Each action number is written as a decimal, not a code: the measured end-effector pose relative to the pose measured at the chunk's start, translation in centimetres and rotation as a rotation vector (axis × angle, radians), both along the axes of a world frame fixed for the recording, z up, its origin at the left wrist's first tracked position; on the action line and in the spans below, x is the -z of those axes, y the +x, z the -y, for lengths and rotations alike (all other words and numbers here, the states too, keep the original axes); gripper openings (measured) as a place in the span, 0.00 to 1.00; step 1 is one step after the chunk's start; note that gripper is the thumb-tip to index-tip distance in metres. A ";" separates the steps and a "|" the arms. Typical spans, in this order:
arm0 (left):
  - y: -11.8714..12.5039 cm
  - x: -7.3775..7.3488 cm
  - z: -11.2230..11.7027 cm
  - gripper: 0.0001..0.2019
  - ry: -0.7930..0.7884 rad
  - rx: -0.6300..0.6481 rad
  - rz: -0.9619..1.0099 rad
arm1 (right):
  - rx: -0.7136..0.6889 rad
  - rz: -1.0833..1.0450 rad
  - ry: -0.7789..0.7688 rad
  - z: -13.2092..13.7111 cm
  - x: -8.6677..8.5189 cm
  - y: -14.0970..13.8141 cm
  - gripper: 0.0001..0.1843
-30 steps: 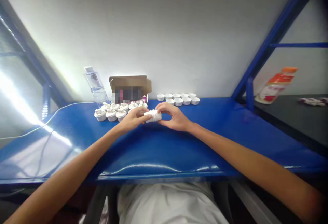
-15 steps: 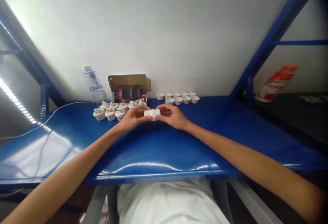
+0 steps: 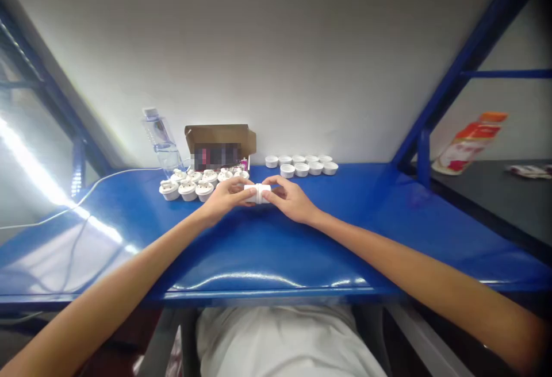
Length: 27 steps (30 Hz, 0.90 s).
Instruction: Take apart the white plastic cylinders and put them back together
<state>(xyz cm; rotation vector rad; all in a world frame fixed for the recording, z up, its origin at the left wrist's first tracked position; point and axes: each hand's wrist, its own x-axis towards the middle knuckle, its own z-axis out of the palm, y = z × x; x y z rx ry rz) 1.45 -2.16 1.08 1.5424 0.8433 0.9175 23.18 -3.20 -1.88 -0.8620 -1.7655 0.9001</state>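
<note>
Between my two hands, just above the blue table (image 3: pixel 267 245), is a small white piece (image 3: pixel 258 194) with a raised band round its middle, turned sideways. My left hand (image 3: pixel 228 197) is closed on its left end, thumb on the near side. The fingers of my right hand (image 3: pixel 290 197) grip its right end the same way. The far side of the piece is hidden. Behind my left hand stand several white cups with knobbed tops (image 3: pixel 188 189), partly covered by my fingers. Farther back to the right are rows of white open-topped cups (image 3: pixel 301 169).
An open cardboard box (image 3: pixel 219 133) stands against the wall behind the knobbed cups. To its left is a clear bottle (image 3: pixel 161 141), with a white cable (image 3: pixel 107 177) running left along the table. An orange-capped bottle (image 3: pixel 470 142) stands at the right, beyond the blue frame (image 3: pixel 425 153).
The whole view has shifted slightly, and the wall looks darker. Both hands keep their hold on the white piece with hardly any movement.
</note>
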 end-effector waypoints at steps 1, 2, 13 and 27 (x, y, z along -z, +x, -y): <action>0.1 0.1 0.0 0.21 -0.032 -0.011 0.021 | -0.009 0.012 0.033 0.1 -0.1 0.0 0.22; 0.1 0.1 0.0 0.21 -0.049 -0.022 0.045 | -0.023 0.013 0.048 0.2 -0.1 0.1 0.24; 0.7 0.4 0.5 0.19 0.153 0.006 -0.018 | -0.044 -0.222 -0.248 0.1 -1.1 -0.1 0.28; 0.9 0.5 1.0 0.18 0.454 -0.079 -0.123 | -0.130 -0.200 -0.482 -0.7 -1.4 1.1 0.21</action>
